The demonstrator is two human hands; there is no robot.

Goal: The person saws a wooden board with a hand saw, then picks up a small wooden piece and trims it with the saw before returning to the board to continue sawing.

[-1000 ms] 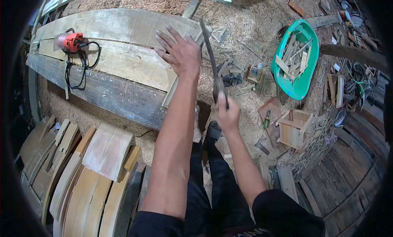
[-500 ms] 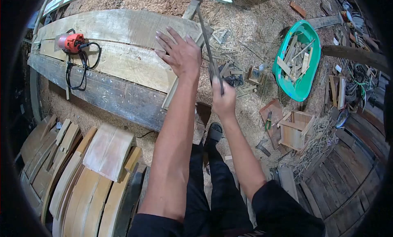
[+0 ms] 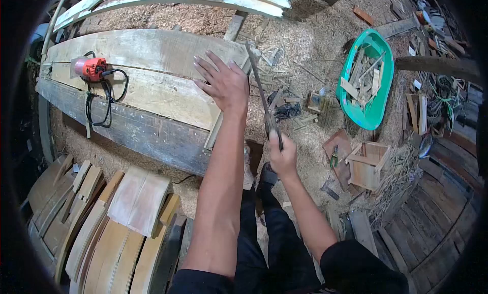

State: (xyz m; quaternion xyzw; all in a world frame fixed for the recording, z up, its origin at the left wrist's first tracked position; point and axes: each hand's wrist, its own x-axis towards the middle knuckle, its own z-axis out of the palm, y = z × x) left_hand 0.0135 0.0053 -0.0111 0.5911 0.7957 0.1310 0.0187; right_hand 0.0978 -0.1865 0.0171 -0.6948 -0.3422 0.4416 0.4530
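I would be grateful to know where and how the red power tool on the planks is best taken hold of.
Probably by the red body of the tool, coming down from above: that part looks chunky and faces up, while the paler clear end sticks out to the left and the black cord leaves on the right, looping towards the near side.

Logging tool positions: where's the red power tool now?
Head view, upper left: the red power tool lies on the planks, left of the left hand, its black cord beside it.
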